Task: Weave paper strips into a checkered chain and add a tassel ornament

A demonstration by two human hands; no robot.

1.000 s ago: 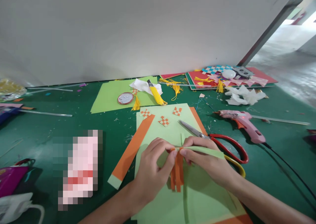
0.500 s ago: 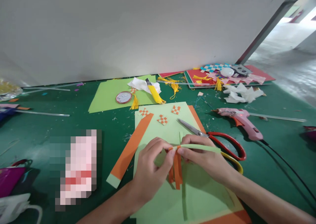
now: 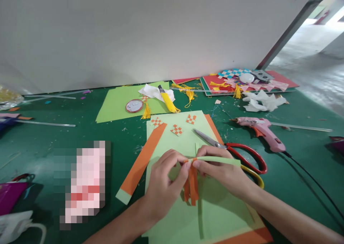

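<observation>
Between my two hands is a small weave of orange paper strips (image 3: pixel 193 188) and light green paper strips (image 3: pixel 220 160). My left hand (image 3: pixel 168 179) pinches its left end between thumb and forefinger. My right hand (image 3: pixel 220 168) pinches the right side, where one green strip runs out to the right over the hand. The orange strips hang down below the fingertips. Underneath lies a light green paper sheet (image 3: pixel 172 222). Several little orange-and-white checkered woven pieces (image 3: pixel 176 130) rest on the sheet beyond my hands. The fingers hide part of the weave.
Scissors (image 3: pixel 231 147) with red and yellow handles lie by my right hand. Farther right is a pink glue gun (image 3: pixel 262 129) with a cord. An orange strip (image 3: pixel 145 158) lies left. A yellow cutter (image 3: pixel 168 99), tassels (image 3: pixel 146 111) and crumpled tissue (image 3: pixel 264 101) are at the back.
</observation>
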